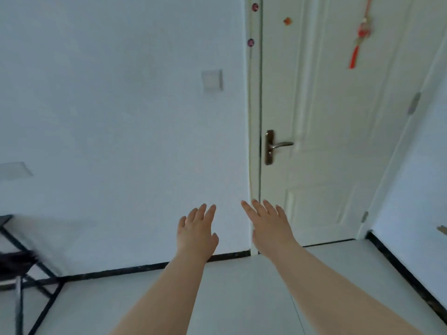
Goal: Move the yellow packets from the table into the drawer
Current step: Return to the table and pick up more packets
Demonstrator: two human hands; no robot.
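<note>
Head view is showing me the left hand point(197, 234) and right hand point(268, 228) stretching forward, fingers point(259, 209) straight and holding nothing, probably because no packets are showing yet.

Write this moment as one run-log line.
left hand: open, empty | right hand: open, empty | packets, drawer: not in view | facing: wall, door

Of the task's things only a black metal frame point(47, 308) shows, perhaps the table though blurred and cut by the edge, low at 8 o'clock: thin dark bars crossing diagonally beneath a dark top corner, standing on the pale floor point(229, 298) against the white wall point(121, 141).
</note>
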